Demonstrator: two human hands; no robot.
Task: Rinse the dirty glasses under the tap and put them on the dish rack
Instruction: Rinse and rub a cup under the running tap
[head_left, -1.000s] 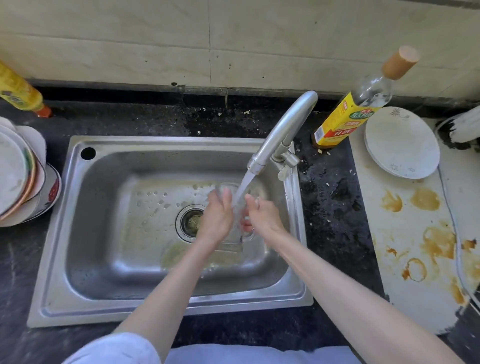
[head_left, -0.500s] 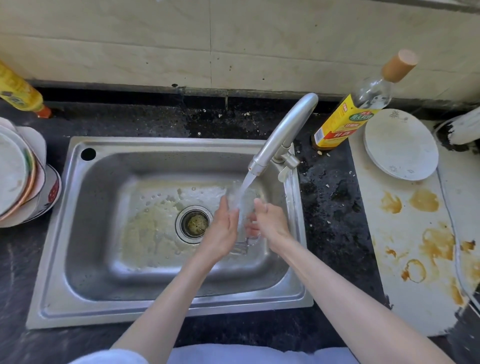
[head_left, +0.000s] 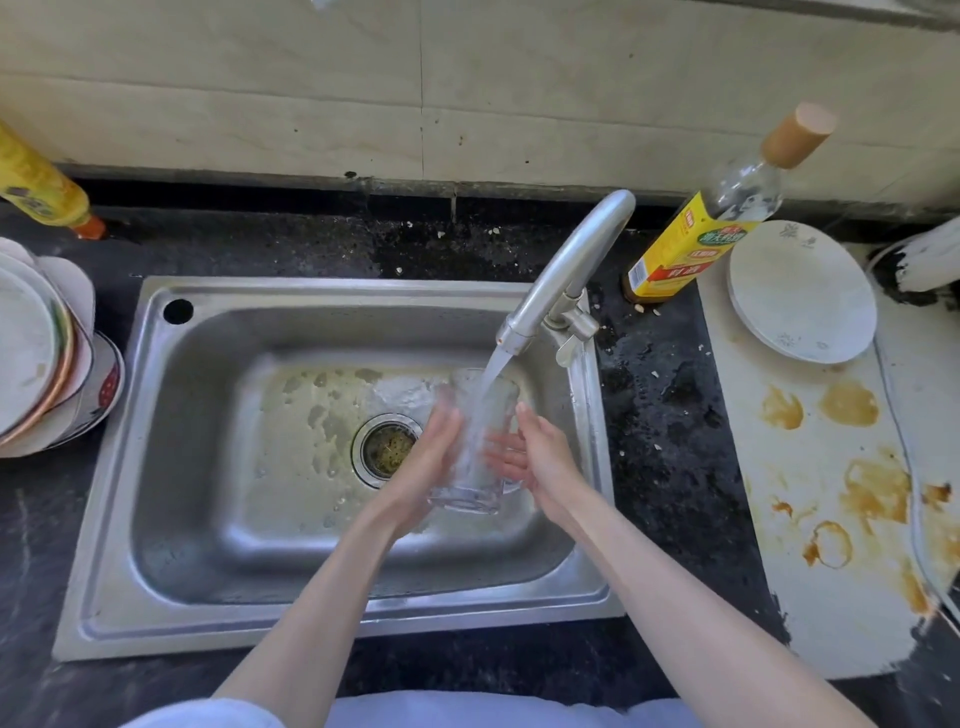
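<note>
Currently mid-rinse: both palms, L hand (head_left: 434, 457) & R hand (head_left: 540, 462), press the glass (head_left: 480, 415) under tap (head_left: 566, 265) stream, fingers mostly straight; racking not yet done, no rack visible.

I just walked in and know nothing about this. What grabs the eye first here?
A clear drinking glass held upright between the left hand and right hand, with water from the curved steel tap streaming into it over the stainless sink. On the right, a white board with brown stains carries a white plate.
</note>
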